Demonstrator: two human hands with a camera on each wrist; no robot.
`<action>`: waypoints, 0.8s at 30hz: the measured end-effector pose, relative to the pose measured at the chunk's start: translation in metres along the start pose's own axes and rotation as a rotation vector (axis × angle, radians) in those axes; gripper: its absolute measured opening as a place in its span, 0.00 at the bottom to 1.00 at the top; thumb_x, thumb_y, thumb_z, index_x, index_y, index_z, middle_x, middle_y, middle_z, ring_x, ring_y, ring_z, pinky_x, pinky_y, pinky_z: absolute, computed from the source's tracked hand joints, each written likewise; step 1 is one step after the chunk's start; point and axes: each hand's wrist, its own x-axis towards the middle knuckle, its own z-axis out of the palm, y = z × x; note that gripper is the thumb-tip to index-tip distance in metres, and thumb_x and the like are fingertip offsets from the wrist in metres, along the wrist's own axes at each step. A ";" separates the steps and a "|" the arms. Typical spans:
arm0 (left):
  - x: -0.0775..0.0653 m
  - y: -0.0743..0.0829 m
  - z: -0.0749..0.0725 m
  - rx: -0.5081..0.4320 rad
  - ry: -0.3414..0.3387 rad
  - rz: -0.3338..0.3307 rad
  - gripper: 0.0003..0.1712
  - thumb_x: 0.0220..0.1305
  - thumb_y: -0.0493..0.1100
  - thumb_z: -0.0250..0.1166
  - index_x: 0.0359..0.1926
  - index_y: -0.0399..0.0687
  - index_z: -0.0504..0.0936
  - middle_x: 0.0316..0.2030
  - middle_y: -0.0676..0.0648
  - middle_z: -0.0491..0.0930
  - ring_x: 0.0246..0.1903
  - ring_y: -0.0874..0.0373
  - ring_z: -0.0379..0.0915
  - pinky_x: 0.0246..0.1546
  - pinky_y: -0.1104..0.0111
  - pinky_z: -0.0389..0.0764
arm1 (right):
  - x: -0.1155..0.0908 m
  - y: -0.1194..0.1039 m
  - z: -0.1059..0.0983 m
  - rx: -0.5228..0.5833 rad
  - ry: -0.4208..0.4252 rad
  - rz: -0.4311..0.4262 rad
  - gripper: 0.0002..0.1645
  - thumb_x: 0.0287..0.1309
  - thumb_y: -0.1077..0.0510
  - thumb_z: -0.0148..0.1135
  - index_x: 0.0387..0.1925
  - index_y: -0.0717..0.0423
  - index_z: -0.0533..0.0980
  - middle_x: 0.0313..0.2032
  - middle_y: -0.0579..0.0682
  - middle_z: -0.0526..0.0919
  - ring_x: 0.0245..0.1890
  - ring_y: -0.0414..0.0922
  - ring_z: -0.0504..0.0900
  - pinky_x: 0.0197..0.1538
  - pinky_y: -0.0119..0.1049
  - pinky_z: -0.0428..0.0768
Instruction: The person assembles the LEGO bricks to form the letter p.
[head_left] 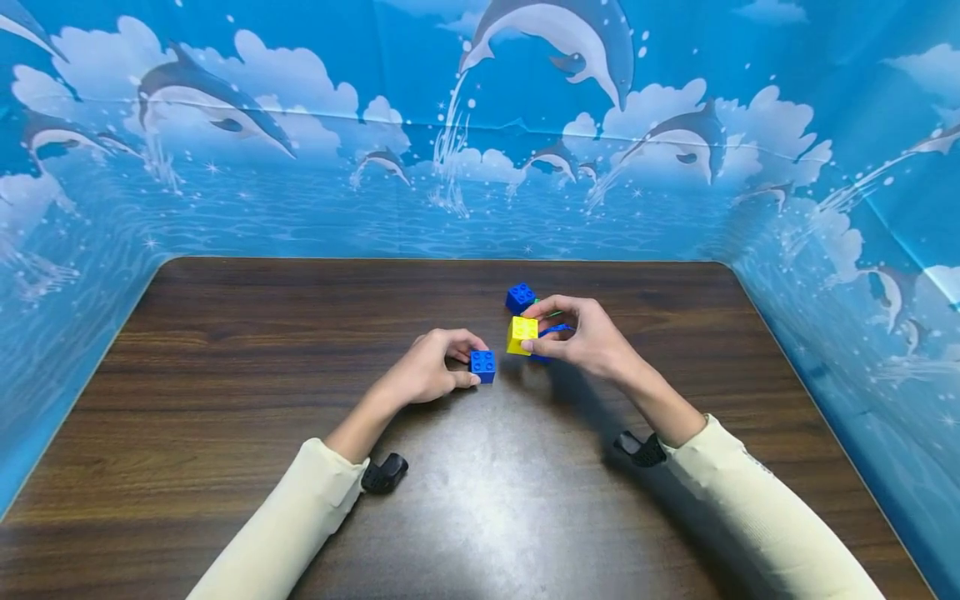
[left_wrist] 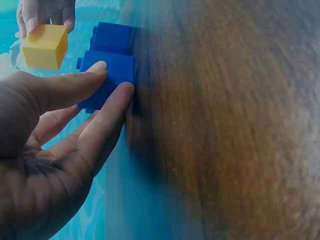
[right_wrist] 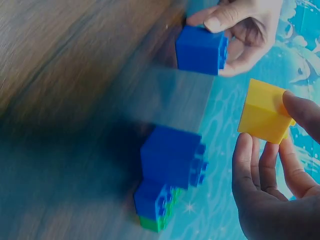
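Between thumb and fingers my left hand pinches a square blue toy brick, studs up, low at the tabletop. My right hand grips a yellow toy brick by its sides, held up off the table, to the right of and beyond the left hand's brick. In the right wrist view the yellow brick is apart from the left hand's blue brick. Another blue brick lies just beyond the right fingertips. A larger blue brick and a green brick are partly hidden behind the right hand in the head view.
The dark wood-grain table spreads around both hands, with a bright glare in front. A blue dolphin-print curtain hangs along the back and sides. Each wrist carries a small black camera, one at the left cuff.
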 end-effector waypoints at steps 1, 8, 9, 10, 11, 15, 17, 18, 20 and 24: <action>0.000 0.000 0.000 -0.001 0.000 0.000 0.21 0.64 0.33 0.77 0.58 0.42 0.85 0.52 0.40 0.89 0.55 0.46 0.86 0.64 0.51 0.85 | 0.001 -0.001 0.003 0.008 -0.006 0.000 0.23 0.61 0.65 0.78 0.57 0.62 0.83 0.53 0.60 0.86 0.49 0.53 0.85 0.52 0.38 0.90; 0.000 -0.002 0.000 -0.020 0.018 0.006 0.22 0.64 0.33 0.77 0.58 0.40 0.85 0.53 0.40 0.89 0.54 0.46 0.86 0.63 0.52 0.87 | 0.007 -0.005 0.022 0.068 -0.045 0.008 0.23 0.61 0.67 0.78 0.57 0.63 0.83 0.52 0.60 0.85 0.49 0.53 0.84 0.56 0.48 0.89; 0.000 -0.002 0.001 -0.025 0.020 0.008 0.22 0.64 0.33 0.77 0.59 0.39 0.85 0.54 0.39 0.88 0.54 0.45 0.86 0.63 0.53 0.87 | 0.008 -0.005 0.024 0.074 -0.051 0.013 0.23 0.61 0.67 0.77 0.57 0.63 0.83 0.52 0.60 0.85 0.49 0.53 0.84 0.55 0.47 0.90; 0.000 -0.002 0.001 -0.028 0.021 0.009 0.23 0.64 0.34 0.77 0.59 0.39 0.85 0.55 0.39 0.88 0.54 0.45 0.86 0.63 0.53 0.87 | 0.009 -0.005 0.026 0.080 -0.058 0.016 0.23 0.61 0.67 0.77 0.57 0.63 0.83 0.52 0.60 0.85 0.49 0.53 0.84 0.54 0.45 0.90; 0.000 -0.003 0.002 -0.029 0.023 0.010 0.23 0.64 0.34 0.77 0.60 0.38 0.85 0.55 0.38 0.88 0.54 0.45 0.86 0.62 0.54 0.87 | 0.010 -0.004 0.028 0.082 -0.063 0.017 0.23 0.61 0.67 0.77 0.57 0.63 0.83 0.52 0.59 0.85 0.49 0.53 0.84 0.53 0.43 0.90; 0.000 -0.003 0.002 -0.027 0.021 0.003 0.25 0.65 0.35 0.77 0.61 0.38 0.84 0.56 0.38 0.87 0.55 0.45 0.86 0.62 0.54 0.87 | 0.012 -0.003 0.034 0.091 -0.088 0.018 0.22 0.62 0.67 0.77 0.57 0.63 0.83 0.52 0.59 0.85 0.47 0.50 0.86 0.47 0.34 0.89; 0.000 -0.003 0.003 -0.026 0.023 -0.003 0.25 0.65 0.35 0.78 0.61 0.38 0.84 0.55 0.39 0.87 0.55 0.46 0.86 0.62 0.55 0.87 | 0.014 -0.002 0.037 0.097 -0.097 0.017 0.22 0.62 0.67 0.77 0.57 0.63 0.83 0.51 0.60 0.86 0.46 0.49 0.86 0.45 0.32 0.89; 0.000 -0.003 0.003 -0.026 0.024 -0.004 0.24 0.64 0.35 0.78 0.61 0.38 0.84 0.55 0.39 0.87 0.54 0.46 0.86 0.62 0.55 0.87 | 0.014 -0.002 0.038 0.105 -0.103 0.019 0.22 0.62 0.68 0.77 0.57 0.63 0.83 0.50 0.60 0.86 0.45 0.49 0.86 0.45 0.31 0.89; 0.000 -0.003 0.003 -0.021 0.029 -0.005 0.23 0.64 0.35 0.78 0.59 0.39 0.84 0.53 0.40 0.88 0.54 0.46 0.86 0.62 0.55 0.87 | 0.015 -0.002 0.040 0.109 -0.107 0.021 0.22 0.61 0.68 0.77 0.56 0.63 0.83 0.48 0.60 0.87 0.43 0.48 0.87 0.44 0.31 0.89; 0.000 -0.003 0.002 -0.019 0.033 -0.013 0.22 0.64 0.35 0.78 0.57 0.39 0.85 0.50 0.41 0.89 0.53 0.47 0.86 0.61 0.54 0.87 | 0.018 -0.004 0.045 0.103 -0.110 0.021 0.22 0.59 0.68 0.78 0.55 0.63 0.84 0.46 0.60 0.87 0.40 0.48 0.89 0.45 0.33 0.91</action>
